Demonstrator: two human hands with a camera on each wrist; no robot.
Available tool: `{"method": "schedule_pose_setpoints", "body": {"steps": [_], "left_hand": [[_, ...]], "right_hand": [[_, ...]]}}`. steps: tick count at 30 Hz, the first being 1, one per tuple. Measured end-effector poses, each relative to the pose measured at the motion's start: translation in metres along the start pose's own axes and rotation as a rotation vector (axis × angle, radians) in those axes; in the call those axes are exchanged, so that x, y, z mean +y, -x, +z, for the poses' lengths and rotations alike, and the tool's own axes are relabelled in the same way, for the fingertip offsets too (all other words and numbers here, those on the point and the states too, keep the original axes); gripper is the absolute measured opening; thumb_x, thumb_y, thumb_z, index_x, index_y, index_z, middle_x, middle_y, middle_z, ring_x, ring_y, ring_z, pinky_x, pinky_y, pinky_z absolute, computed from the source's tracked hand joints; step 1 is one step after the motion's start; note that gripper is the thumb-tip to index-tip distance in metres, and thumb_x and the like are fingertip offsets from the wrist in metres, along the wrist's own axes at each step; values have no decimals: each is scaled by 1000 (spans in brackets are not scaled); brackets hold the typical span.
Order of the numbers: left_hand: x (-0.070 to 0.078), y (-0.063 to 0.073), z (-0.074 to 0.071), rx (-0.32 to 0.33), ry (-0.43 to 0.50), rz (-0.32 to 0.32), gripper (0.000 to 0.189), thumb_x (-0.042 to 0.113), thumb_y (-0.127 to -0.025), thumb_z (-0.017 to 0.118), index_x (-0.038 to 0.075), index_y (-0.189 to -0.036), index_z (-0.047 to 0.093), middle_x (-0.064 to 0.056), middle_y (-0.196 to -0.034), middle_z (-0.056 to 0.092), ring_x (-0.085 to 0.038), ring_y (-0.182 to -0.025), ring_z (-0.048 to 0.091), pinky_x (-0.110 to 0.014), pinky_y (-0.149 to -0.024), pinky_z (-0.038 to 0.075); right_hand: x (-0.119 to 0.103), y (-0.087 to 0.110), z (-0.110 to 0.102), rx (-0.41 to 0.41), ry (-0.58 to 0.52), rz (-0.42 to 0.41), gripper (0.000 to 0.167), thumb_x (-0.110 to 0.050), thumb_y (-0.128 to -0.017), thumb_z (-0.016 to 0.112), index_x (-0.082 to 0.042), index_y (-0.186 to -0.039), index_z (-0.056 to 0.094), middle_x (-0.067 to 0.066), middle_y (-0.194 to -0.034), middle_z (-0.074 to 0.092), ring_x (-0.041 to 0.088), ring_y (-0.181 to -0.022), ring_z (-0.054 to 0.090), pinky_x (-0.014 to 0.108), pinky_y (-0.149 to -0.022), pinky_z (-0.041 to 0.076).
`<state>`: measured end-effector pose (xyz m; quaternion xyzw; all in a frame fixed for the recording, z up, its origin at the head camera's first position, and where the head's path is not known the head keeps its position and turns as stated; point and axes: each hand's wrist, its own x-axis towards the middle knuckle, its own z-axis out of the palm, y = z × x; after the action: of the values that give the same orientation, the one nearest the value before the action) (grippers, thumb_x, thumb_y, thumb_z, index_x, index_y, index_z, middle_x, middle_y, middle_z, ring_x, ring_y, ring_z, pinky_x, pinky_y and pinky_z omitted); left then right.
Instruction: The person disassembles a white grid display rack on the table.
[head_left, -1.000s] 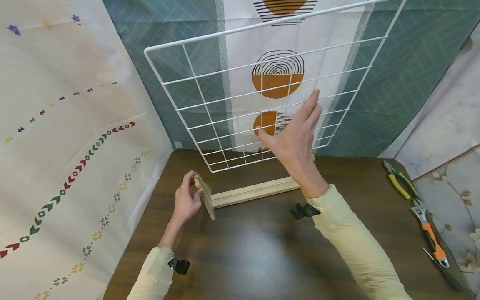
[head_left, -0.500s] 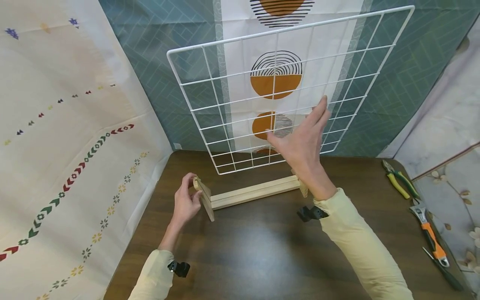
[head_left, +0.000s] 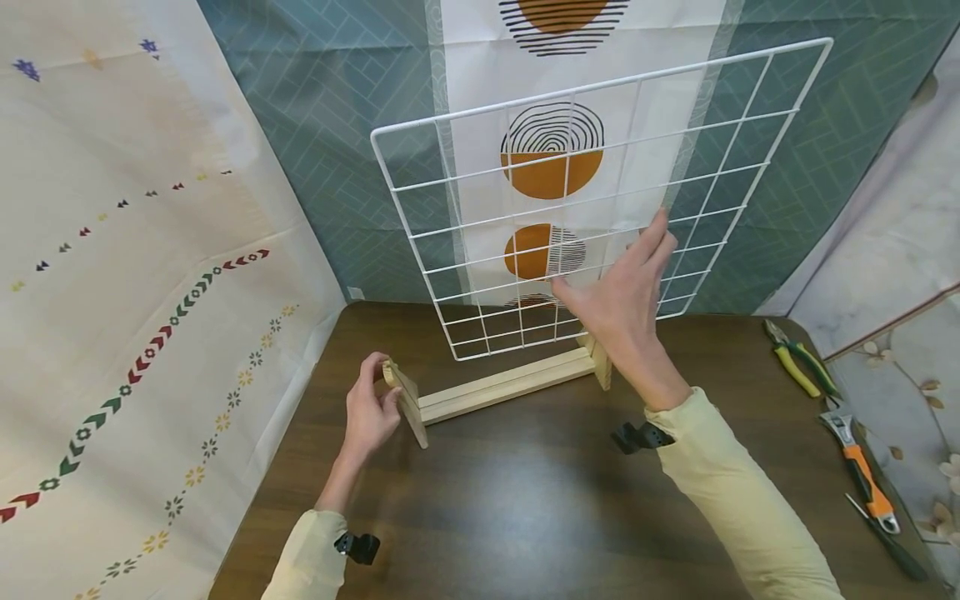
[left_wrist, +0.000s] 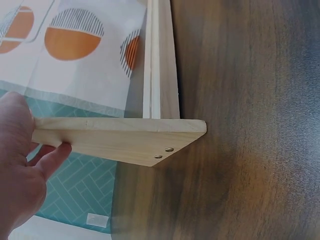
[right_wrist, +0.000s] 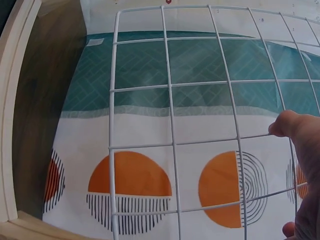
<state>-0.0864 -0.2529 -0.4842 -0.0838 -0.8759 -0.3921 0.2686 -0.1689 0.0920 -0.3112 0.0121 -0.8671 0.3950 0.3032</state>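
Note:
On the table stands a pale wooden stand, its two end panels joined by a pair of parallel rails (head_left: 510,385). My left hand (head_left: 371,408) grips the top of the left end panel (head_left: 405,396); the left wrist view shows two screw heads (left_wrist: 169,150) near that panel's lower end. Above and behind the rails, a white wire grid panel (head_left: 423,271) is held up at a tilt, its lower edge close over the rails. My right hand (head_left: 626,287) holds the grid right of its middle, thumb (right_wrist: 292,125) at a wire. That forearm partly overlaps the right end panel (head_left: 597,358).
Along the table's right side lie pliers (head_left: 797,372) with yellow-green handles, an orange-handled adjustable wrench (head_left: 868,483) and a dark-handled screwdriver (head_left: 892,546). A teal and white patterned cloth (head_left: 360,167) hangs at the back, and a white embroidered cloth (head_left: 150,333) at the left.
My right hand has moved right and down, carrying the grid the same way, and the stand's right end panel has come into view. The left hand keeps its grip, with the stand tipping slightly.

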Motion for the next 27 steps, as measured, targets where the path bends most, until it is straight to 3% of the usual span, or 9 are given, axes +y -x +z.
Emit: {"method": "schedule_pose_setpoints", "body": {"steps": [7,15,27], "left_hand": [[3,5,-1,16,-4,-24,63,-19,-78,68,3,-133,47,-19,-113,62,-34,-107,63,-34,-56,53],[4,11,-1,36,-11,-61,64,-21,-78,66,3,-133,46,-19,-111,62,-33,-105,63,-34,-60,55],[5,16,-1,85,-35,-3,66,-25,-75,65,0,-132,47,-20,-108,62,-35,-102,65,-31,-60,56]], "right_hand": [[11,4,-2,-22,28,18,135,-46,-65,89,-3,-157,-1,22,-143,22,32,-123,37,45,-104,43],[22,9,-3,-3,71,-16,137,-45,-64,90,2,-156,0,25,-141,22,37,-125,37,45,-105,42],[35,14,-4,-11,97,-18,137,-45,-65,90,2,-156,0,27,-143,21,39,-126,36,48,-106,40]]}}
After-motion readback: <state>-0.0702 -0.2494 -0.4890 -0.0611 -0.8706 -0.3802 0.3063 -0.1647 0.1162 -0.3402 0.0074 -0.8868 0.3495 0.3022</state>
